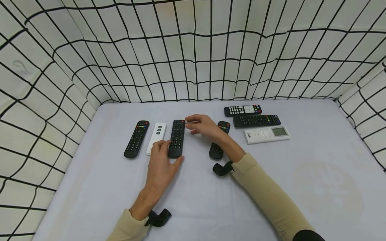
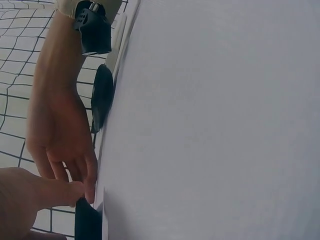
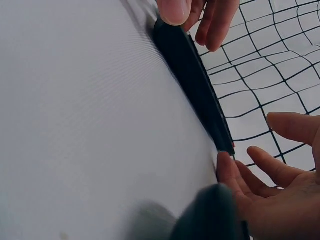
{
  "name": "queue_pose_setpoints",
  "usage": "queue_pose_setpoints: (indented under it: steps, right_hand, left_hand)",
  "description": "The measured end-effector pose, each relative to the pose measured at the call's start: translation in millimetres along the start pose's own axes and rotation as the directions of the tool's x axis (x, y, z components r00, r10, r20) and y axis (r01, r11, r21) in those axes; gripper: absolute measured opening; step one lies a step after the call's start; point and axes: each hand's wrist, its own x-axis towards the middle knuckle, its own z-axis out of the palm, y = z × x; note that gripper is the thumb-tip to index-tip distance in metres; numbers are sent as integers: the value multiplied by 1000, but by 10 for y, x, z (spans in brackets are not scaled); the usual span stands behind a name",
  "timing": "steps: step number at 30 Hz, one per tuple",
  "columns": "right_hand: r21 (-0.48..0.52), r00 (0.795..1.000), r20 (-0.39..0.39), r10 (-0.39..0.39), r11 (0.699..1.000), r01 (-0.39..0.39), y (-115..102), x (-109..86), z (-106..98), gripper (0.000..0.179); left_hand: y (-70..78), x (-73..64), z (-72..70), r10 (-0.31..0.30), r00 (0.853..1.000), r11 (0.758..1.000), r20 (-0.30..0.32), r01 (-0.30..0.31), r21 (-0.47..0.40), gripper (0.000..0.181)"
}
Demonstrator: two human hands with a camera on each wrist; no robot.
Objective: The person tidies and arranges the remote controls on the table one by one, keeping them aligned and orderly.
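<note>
A slim black remote control (image 1: 177, 139) lies upright between both hands, its far end marked by a red button. My left hand (image 1: 161, 162) holds its near end, fingers along the left edge and thumb by the lower right corner. In the right wrist view, the left thumb (image 3: 174, 10) overlaps that end of the remote. My right hand (image 1: 205, 127) has its fingertips right at the far right corner, fingers loosely extended. Close on the left lies a white remote (image 1: 157, 135), partly hidden by the left fingers.
Another black remote (image 1: 136, 139) lies further left. Under the right wrist, a black remote (image 1: 216, 150) is partly covered. At the right lie two sideways black remotes (image 1: 243, 110) and a white remote with a display (image 1: 266, 134). Black netting (image 1: 196, 62) rises behind the white table (image 1: 193, 201).
</note>
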Motion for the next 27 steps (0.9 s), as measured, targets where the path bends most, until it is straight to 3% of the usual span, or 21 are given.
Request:
queue_pose_setpoints:
  steps: [5, 12, 16, 22, 27]
  right_hand:
    - [4, 1000, -24, 12, 1000, -12, -42, -49, -69, 43]
    - [15, 997, -76, -25, 1000, 26, -40, -156, -162, 39]
    - [-2, 991, -127, -50, 999, 50, -9, -234, -217, 37]
    - [-46, 974, -211, -85, 996, 77, 31, -370, -342, 34]
    - [-115, 957, -267, -109, 990, 81, 55, -454, -451, 32]
  left_hand:
    - [45, -17, 5, 65, 997, 998, -48, -64, 24, 66]
    - [123, -37, 69, 217, 969, 971, -117, -226, -72, 48]
    - [169, -42, 129, 255, 964, 957, -78, -263, -124, 43]
    - [245, -56, 227, 274, 962, 950, 3, -270, -157, 41]
    - [301, -49, 288, 299, 954, 940, 20, -290, -180, 40]
